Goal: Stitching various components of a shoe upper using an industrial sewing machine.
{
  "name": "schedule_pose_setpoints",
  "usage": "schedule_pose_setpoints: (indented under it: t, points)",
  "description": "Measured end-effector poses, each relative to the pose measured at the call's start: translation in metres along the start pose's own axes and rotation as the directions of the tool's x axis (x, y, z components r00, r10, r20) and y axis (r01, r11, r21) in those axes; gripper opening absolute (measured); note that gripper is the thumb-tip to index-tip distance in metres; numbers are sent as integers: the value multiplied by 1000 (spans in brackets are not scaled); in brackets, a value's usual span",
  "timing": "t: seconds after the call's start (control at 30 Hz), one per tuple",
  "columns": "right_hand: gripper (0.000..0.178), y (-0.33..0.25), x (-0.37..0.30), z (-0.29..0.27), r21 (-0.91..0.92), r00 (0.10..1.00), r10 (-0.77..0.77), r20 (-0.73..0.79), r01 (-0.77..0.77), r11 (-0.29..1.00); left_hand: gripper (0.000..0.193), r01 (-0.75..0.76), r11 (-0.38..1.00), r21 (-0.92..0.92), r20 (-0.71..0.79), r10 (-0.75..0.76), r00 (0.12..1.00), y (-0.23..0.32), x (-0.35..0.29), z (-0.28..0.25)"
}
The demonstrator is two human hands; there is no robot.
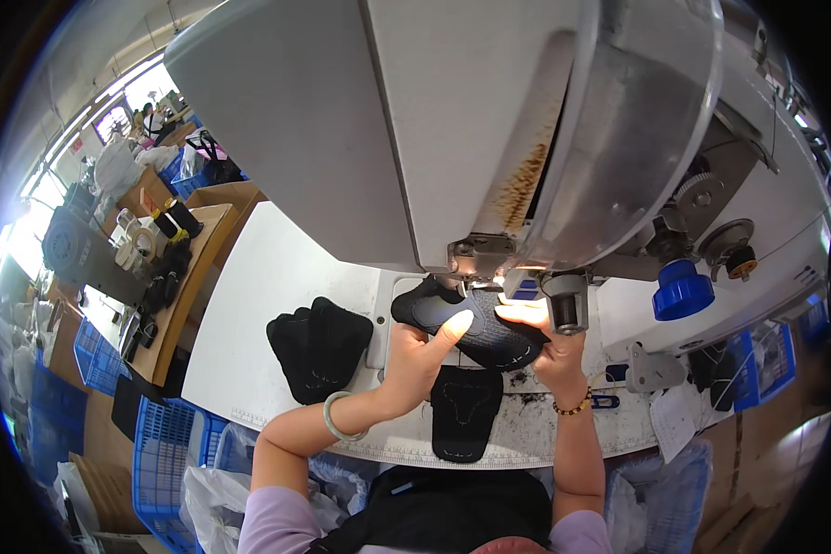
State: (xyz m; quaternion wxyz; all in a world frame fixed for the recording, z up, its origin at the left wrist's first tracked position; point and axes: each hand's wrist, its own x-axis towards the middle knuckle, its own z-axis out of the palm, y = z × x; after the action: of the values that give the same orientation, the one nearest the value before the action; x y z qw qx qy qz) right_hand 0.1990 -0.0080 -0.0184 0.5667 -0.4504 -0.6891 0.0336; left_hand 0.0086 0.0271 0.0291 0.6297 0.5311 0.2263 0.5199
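Both hands hold a black padded fabric piece point(499, 337) with a smooth grey patch, under the head of a large grey sewing machine point(471, 120). My left hand point(415, 355) grips its left side, thumb pressed on top near the patch and fingers mostly hidden beneath. At the right side my right hand point(549, 346) pinches the edge, its thumb reaching toward the needle area; the machine partly covers it. A flat black fabric piece point(466, 415) with light stitching lies just below. Left of my left hand rests a stack of similar black pieces point(319, 351).
The white table point(258, 277) has a ruler strip along its curved front edge and dark lint on top. Small blue-handled thread snips point(605, 402) lie near my right wrist. Blue plastic crates point(166, 471) stand below left. Thread spools point(183, 217) sit on a wooden-edged side table.
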Motion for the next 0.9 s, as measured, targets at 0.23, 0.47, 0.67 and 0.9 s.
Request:
schedule_pose_setpoints:
  t: [0.23,0.47,0.67,0.9]
  points:
    - [33,-11,4,1,-7,1000,-8,-1,8,1000,17,33,988,150,66,-43,997,7,10,-12]
    - [29,-31,9,5,-241,984,-176,15,175,955,18,316,935,-164,87,-305,948,5,19,-23]
    - [30,-41,10,13,-437,945,-328,-3,293,850,20,393,894,-217,71,-387,920,6,25,-30]
    - [30,-34,6,11,-397,955,-290,-54,246,884,21,376,906,-193,56,-372,926,9,27,-29]
